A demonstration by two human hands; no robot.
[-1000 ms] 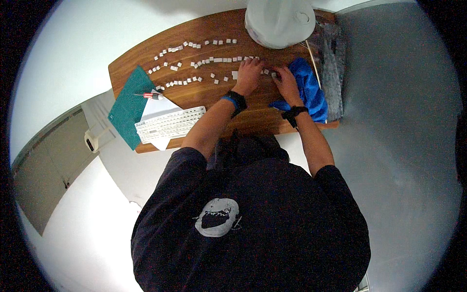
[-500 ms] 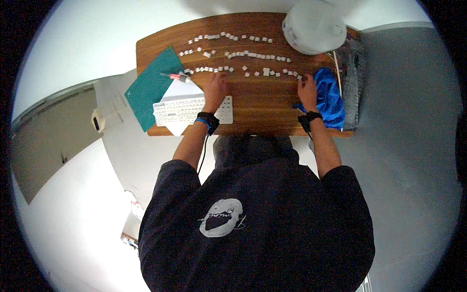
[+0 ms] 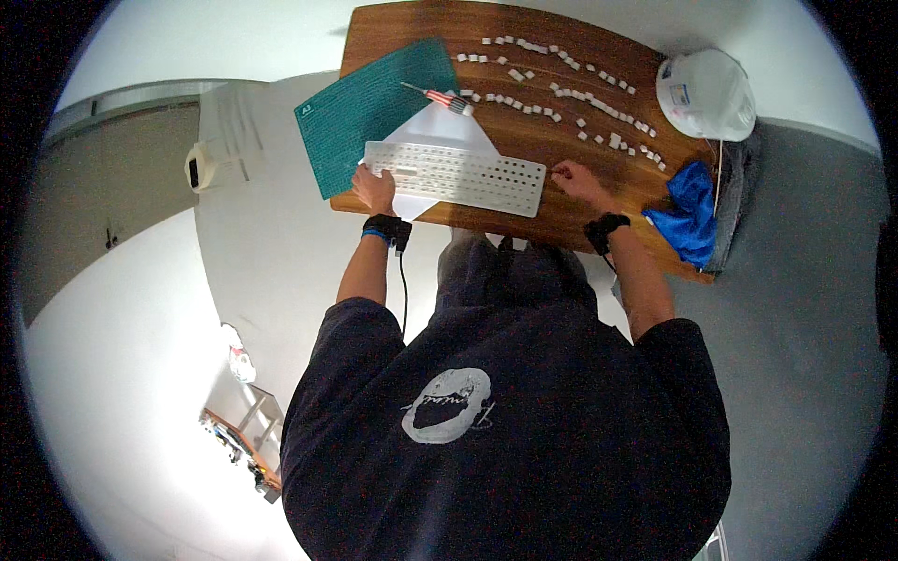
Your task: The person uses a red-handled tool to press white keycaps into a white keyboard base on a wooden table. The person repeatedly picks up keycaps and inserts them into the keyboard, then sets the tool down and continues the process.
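A white keyboard [image 3: 468, 179] without most of its caps lies near the table's front edge, partly over a white sheet [image 3: 449, 126]. At its left end my left hand [image 3: 376, 191] is closed on the edge, thumb on top. My right hand [image 3: 585, 187] rests just past the keyboard's right end, fingers curled together; whether a small piece is between them is hidden. White keycaps [image 3: 585, 96] are laid out in three broken rows on the far side of the table.
A green cutting mat [image 3: 346, 131] covers the table's left part, with a red-and-black-handled screwdriver [image 3: 447, 100] across its edge. A white bucket [image 3: 706, 98] stands at the far right. A blue cloth [image 3: 692, 210] lies at the right edge of the wooden table [image 3: 617, 37].
The view has turned, so the table sits further right and tilted. My left hand went from the near keycap row to the keyboard's left end. My right hand left that row's right end.
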